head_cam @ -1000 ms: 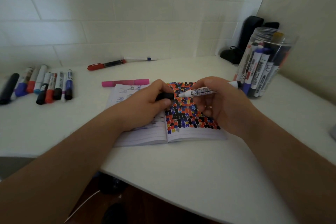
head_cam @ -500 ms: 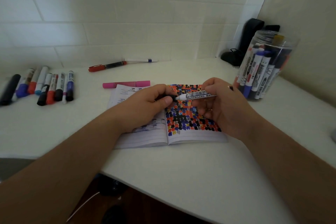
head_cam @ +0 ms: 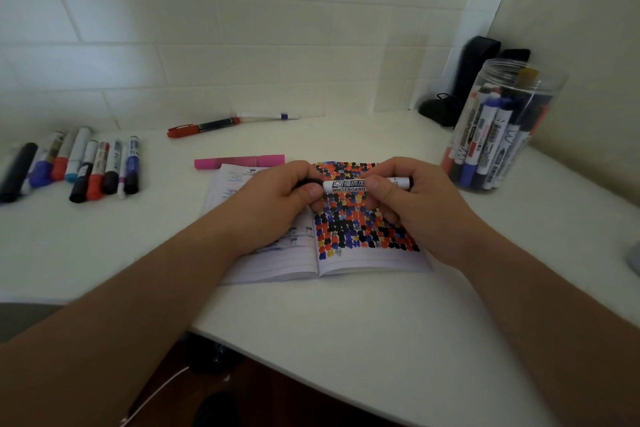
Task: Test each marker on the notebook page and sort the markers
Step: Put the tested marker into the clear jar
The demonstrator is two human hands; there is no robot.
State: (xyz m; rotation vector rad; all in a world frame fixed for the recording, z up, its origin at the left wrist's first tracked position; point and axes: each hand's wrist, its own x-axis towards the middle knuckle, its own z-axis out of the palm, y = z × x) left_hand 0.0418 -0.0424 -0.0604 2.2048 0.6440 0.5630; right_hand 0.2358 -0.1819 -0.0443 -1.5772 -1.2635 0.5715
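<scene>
Marker in hand: a white-barrelled whiteboard marker (head_cam: 346,185) lies level between both hands, just above the open notebook.
Left hand (head_cam: 277,199): fingers curled round the marker's dark cap end, thumb pressed against the barrel; whether the cap is seated or off cannot be told.
Right hand (head_cam: 412,198): fingers and thumb pinch the other end of the barrel.
Notebook: a small lined paper notebook (head_cam: 325,236) lies open on the white desk (head_cam: 346,340); its right page is almost filled with black, blue, red and orange test blots, with only a bare strip at the bottom.
Sorted group: a row of capped markers in black, blue and red (head_cam: 83,166) lies at the far left of the desk, well apart from the notebook.
Set apart: a pink marker (head_cam: 239,161) just behind the notebook; a red pen (head_cam: 204,126) and a thin white pen (head_cam: 266,116) near the wall.
Left to do: a clear plastic jar (head_cam: 498,128) at the right holds many upright markers, probably untested.
Progress: judged well under way, with a good share remaining.
</scene>
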